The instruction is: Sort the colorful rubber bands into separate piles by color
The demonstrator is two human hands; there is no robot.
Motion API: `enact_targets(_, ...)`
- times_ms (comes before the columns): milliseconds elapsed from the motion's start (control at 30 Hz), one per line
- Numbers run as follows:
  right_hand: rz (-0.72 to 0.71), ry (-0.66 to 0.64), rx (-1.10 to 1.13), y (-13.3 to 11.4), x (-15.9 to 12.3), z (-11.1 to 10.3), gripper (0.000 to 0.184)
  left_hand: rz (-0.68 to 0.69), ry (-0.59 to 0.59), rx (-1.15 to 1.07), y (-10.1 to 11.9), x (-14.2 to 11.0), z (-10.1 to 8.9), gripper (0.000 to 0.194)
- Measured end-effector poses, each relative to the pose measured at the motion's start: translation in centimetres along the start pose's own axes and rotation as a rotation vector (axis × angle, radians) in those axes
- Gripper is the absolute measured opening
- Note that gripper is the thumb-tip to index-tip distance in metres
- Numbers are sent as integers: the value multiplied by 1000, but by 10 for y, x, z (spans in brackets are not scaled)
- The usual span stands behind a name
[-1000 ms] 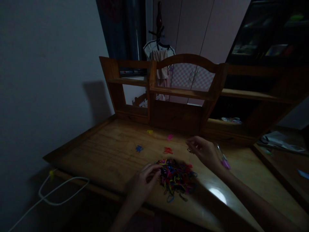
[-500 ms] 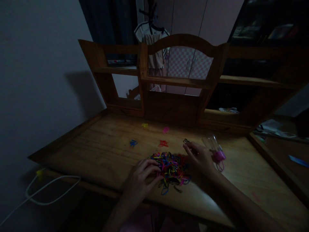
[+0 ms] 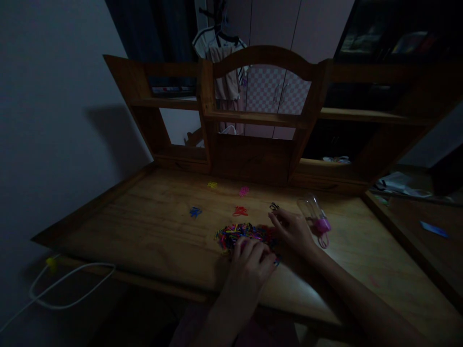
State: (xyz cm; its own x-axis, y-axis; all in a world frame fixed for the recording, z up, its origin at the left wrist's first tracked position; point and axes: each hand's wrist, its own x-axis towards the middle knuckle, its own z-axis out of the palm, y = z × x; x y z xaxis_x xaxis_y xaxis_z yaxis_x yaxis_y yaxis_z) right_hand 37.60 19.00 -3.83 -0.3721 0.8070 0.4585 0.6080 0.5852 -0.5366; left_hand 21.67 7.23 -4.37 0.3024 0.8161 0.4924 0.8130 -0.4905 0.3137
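A mixed heap of colorful rubber bands (image 3: 233, 233) lies near the front of the wooden desk. My left hand (image 3: 249, 262) rests over the heap's near side, its fingers bent and somewhat apart, hiding part of it. Just right of the heap, my right hand (image 3: 292, 231) has thumb and fingertips drawn together beside a few black rubber bands (image 3: 274, 206); what it pinches, if anything, is too small to see. Small single-color groups lie beyond the heap: red bands (image 3: 240, 211), pink bands (image 3: 244, 191), blue bands (image 3: 195, 211) and yellow bands (image 3: 212, 185).
A clear bottle with a pink cap (image 3: 322, 225) lies right of my right hand. The desk's wooden shelf unit (image 3: 253, 161) stands along the back. A white cable (image 3: 72, 303) loops at the left front edge, and a wall borders the left.
My left hand has shifted right, from the heap's left side onto its near part, covering more bands. My right hand stays beside the black bands. The whole view has shifted slightly.
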Motion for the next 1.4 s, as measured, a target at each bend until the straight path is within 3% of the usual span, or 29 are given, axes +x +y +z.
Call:
enact_targets(300,18,7,-20,2,0,-2,31,18,-26,14,-10,9,11,5)
enact_targets(767,20,23,19,-2,-1,-3,31,-107,40,-51,-14,13,-3,10)
enact_targets(900,73,14,126,-10,0,-7,32,-140,70,-66,-17,13,-6,13)
enact_targets(1000,140,-94,310,-19,0,-12,30,-161,84,-76,-19,12,-9,12)
enact_targets(1167,172,-436,676,-31,-3,-14,23,-218,108,-133,-25,8,-9,17)
enact_targets(1400,127,-430,626,-32,-7,-10,22,-281,89,-227,-22,6,-10,16)
